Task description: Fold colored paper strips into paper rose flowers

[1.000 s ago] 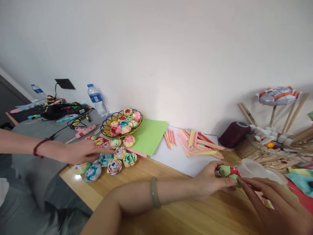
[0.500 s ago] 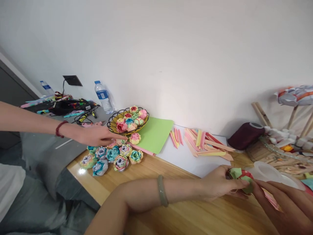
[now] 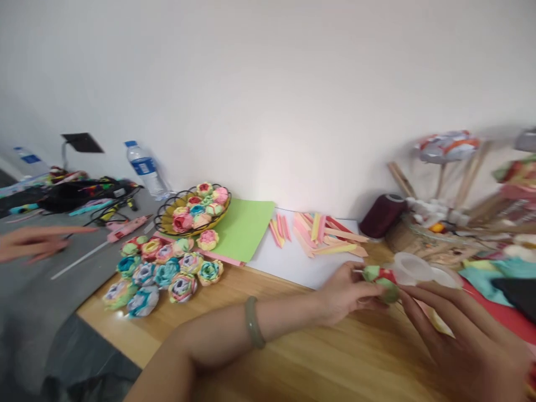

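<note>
My left hand [image 3: 345, 296] is closed on a small green and red paper flower [image 3: 387, 285], low above the wooden table. My right hand [image 3: 460, 329] has its fingertips against the flower's right side. A pink and yellow folded paper strip [image 3: 438, 321] shows between the fingers of that hand, partly hidden. Beyond my hands, loose folded paper strips [image 3: 330, 237] in pink, yellow and red lie on a white sheet [image 3: 288, 268]. Finished paper flowers [image 3: 167, 272] stand grouped on the table at the left, with more in a yellow wicker basket [image 3: 167, 220].
A green sheet [image 3: 251, 229] lies beside the basket. At the right are a dark thread cone [image 3: 383, 215], a clear plastic cup [image 3: 412, 268] and a container [image 3: 402, 240] of sticks. Left, another person's hand [image 3: 37, 240] is near a pink glue gun [image 3: 128, 228] and a water bottle [image 3: 146, 170].
The other person's hand has drawn back left from the flower group, uncovering more flowers and the glue gun. The view has swung right; my hands stay at the paper flower.
</note>
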`<state>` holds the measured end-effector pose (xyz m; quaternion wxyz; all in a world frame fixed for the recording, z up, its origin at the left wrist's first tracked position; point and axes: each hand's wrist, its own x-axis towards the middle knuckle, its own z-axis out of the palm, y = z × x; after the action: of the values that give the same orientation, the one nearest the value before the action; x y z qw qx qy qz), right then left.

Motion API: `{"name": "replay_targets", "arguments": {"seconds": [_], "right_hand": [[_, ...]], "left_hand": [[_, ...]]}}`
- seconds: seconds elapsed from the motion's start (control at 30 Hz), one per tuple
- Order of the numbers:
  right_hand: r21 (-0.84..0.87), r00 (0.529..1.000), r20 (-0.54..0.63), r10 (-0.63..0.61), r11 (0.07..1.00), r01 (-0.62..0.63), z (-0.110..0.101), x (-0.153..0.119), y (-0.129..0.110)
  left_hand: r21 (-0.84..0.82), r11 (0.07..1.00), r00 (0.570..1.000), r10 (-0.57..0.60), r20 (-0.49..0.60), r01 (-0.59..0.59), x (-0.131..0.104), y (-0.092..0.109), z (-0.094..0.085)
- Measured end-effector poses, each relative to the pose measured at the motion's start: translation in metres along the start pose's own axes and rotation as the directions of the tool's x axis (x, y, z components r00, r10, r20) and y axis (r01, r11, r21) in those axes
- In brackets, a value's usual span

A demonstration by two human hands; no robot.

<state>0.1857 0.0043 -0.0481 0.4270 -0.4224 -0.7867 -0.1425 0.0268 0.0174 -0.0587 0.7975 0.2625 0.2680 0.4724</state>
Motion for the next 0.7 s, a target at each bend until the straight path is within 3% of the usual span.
{"name": "replay_targets", "arguments": {"seconds": [0.07,0.2,0.27,0.47,0.6,0.7], "right_hand": [[0.066,1.000,-0.021,-0.016,0.998,0.017,-0.004,0.003,-0.004],[0.268,0.965,0.056,0.258,0.927,-0.263,-0.011,0.009,-0.010],[0.347,0.948,0.111,0.300,0.882,-0.320,-0.014,0.011,-0.013],[0.422,0.929,0.221,0.296,0.830,-0.364,-0.017,0.013,-0.022],[0.399,0.934,0.237,0.267,0.850,-0.344,-0.015,0.010,-0.022],[0.363,0.941,0.222,0.256,0.874,-0.324,-0.012,0.008,-0.021]], "left_hand": [[0.006,1.000,1.000,0.027,0.006,-0.027,-0.004,0.004,0.002],[0.092,0.994,0.996,0.057,0.070,-0.063,-0.011,0.010,0.005],[0.149,0.986,0.995,0.063,0.071,-0.074,-0.012,0.010,0.006],[0.329,0.924,0.980,0.190,0.053,-0.196,-0.013,0.003,0.006],[0.505,0.836,0.975,0.209,0.073,-0.216,-0.014,0.000,0.005],[0.538,0.802,0.963,0.259,0.076,-0.258,-0.014,-0.002,0.005]]}}
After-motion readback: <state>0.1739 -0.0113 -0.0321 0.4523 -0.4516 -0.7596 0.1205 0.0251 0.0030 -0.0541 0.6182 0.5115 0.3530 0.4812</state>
